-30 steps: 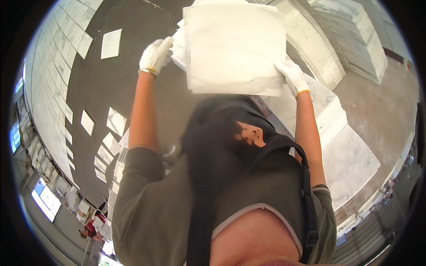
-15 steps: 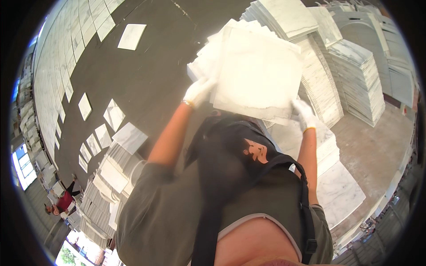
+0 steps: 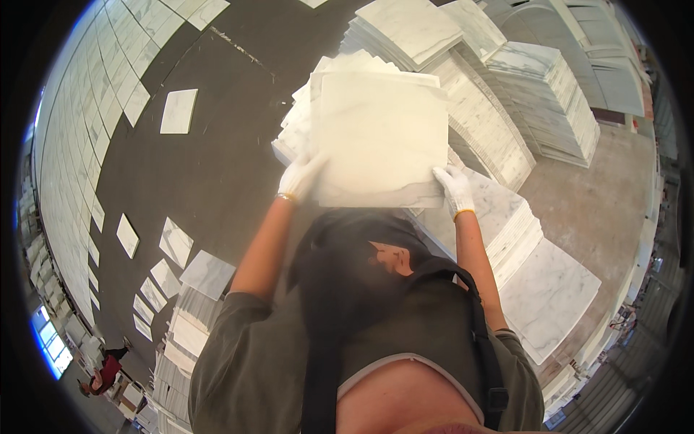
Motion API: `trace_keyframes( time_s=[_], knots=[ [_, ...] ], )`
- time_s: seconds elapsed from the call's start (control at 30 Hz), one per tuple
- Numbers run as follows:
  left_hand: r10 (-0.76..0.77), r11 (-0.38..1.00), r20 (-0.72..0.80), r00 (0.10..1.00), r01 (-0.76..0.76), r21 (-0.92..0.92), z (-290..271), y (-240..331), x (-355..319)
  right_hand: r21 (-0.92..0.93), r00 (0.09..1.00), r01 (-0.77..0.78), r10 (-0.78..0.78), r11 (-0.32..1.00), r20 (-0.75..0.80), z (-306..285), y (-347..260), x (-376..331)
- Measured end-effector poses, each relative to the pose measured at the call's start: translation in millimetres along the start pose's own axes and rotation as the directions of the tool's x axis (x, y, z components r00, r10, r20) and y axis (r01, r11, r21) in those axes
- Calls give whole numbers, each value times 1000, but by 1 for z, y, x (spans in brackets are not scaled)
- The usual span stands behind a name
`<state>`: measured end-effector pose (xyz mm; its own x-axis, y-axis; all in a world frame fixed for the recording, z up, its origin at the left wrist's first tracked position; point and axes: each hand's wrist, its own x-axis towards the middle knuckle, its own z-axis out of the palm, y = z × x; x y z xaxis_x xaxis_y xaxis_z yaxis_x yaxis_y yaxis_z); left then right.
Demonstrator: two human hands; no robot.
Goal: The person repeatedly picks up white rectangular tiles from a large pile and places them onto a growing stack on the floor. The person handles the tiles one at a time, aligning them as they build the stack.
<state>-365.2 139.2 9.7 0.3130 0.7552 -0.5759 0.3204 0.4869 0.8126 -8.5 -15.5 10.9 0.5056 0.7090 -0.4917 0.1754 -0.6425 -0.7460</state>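
A square white marble tile (image 3: 383, 137) with a faint grey band is held in front of my body. My left hand (image 3: 300, 176), in a white glove, grips its left edge near the lower corner. The fingers of my gloved right hand (image 3: 455, 189) close on its lower right corner. Another tile edge shows just behind its upper left side; I cannot tell whether it is held along with it. Beyond and partly hidden by the held tile is a fanned stack of white tiles (image 3: 289, 134).
Tall stacks of marble tiles (image 3: 412, 29) stand at the far right, with more (image 3: 549, 296) by my right arm. Loose tiles (image 3: 178, 111) lie on the dark floor at left, beside rows of laid-out tiles (image 3: 79, 145). A person in red (image 3: 108, 372) is far off at lower left.
My view has turned, shifting the stacks leftward. The held tile, slanted before, now sits squarer and further left in the picture. Both hands keep hold of it.
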Motion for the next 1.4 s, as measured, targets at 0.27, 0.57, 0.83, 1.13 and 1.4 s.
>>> trace_keyframes(
  time_s=[0.27,0.57,0.83,1.13,1.4],
  knots=[
    [-58,962,-19,998,61,265,-4,-18,12,95,999,-37,40,995,-23,5,-20,-22],
    [-13,922,-5,1000,14,388,-1,-2,3,45,995,-21,25,999,-97,5,-13,-16],
    [-31,954,61,998,11,301,-6,-43,37,-242,997,-34,17,970,-73,2,-24,-10],
    [277,705,180,944,-327,629,-8,-65,57,-294,985,160,-173,942,-18,-6,-32,-7],
    [-61,994,-43,997,65,92,2,-30,35,-174,997,8,-21,985,-78,-16,-19,-12]
  ],
)
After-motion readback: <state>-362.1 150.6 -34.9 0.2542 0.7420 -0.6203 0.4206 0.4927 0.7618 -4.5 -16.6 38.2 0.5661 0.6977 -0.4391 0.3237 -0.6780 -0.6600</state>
